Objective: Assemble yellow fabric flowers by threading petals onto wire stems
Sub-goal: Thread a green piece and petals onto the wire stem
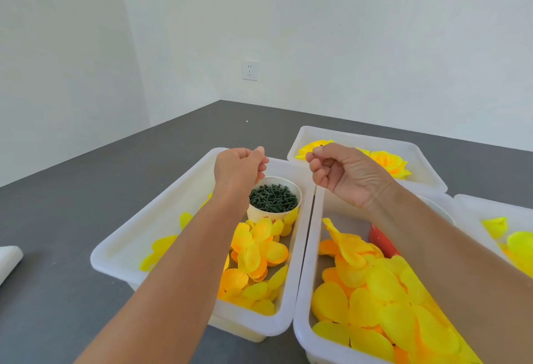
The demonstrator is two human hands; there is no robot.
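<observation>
Below both sets of fingers, four white bins are sitting on a grey table (86, 190). Nearest, under the right fingers, the front right bin (302, 291) is holding the biggest heap of loose petals (383, 300) and a red object (380, 241). Under the left fingers, the front left bin (121, 251) is holding a smaller pile of petals (253, 254) and a cup of stems (273, 199), dark and short. Beyond the right fingers, the far bin (360, 140) is holding finished flowers (389, 163). Outward of the right arm, another bin (473, 205) is showing a few more petals.

The left hand (239, 166) is hovering above the cup with its fingers curled and the thumb meeting the fingertips; whether they are pinching anything cannot be told. The right hand (340, 173) is curling likewise, apparently pinching a small dark piece (315, 149), probably a stem, at its fingertips.

Judged progress: a few flowers are done, no petal is on the held piece yet, and most petals are remaining.
</observation>
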